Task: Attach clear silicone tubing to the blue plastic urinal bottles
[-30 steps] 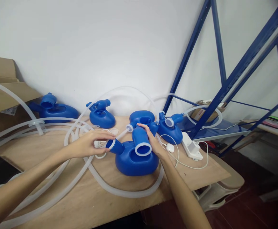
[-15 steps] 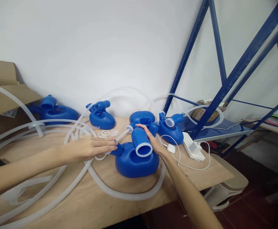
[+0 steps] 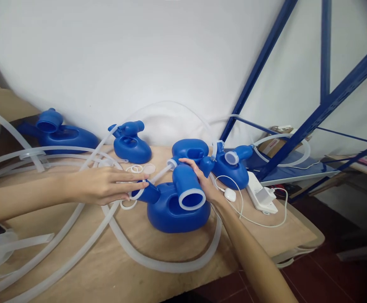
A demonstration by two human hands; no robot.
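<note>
A blue plastic urinal bottle (image 3: pixel 177 221) with a loop handle stands on the wooden table in front of me. Its wide mouth, rimmed in white, faces me. My right hand (image 3: pixel 204 183) wraps round the side of that mouth. At the bottle's left spout, my left hand (image 3: pixel 99 185) has its fingers over the white-rimmed end; its thumb is hidden. Just behind the bottle is a translucent tube with a white cap (image 3: pixel 171 164). White rings (image 3: pixel 135 168) and a clear disc (image 3: pixel 149 168) lie behind the left hand.
Several more blue bottles (image 3: pixel 133 148) stand along the wall. Long translucent hoses (image 3: pixel 161 265) loop over the left and front of the table. At right are a white power strip (image 3: pixel 260 195), a charging cable and a blue metal shelf (image 3: pixel 297 174). A cardboard box (image 3: pixel 9 107) stands at left.
My left hand has slid back along the spout, so its white-rimmed opening now shows. The right hand keeps its hold on the wide mouth. The view has shifted slightly.
</note>
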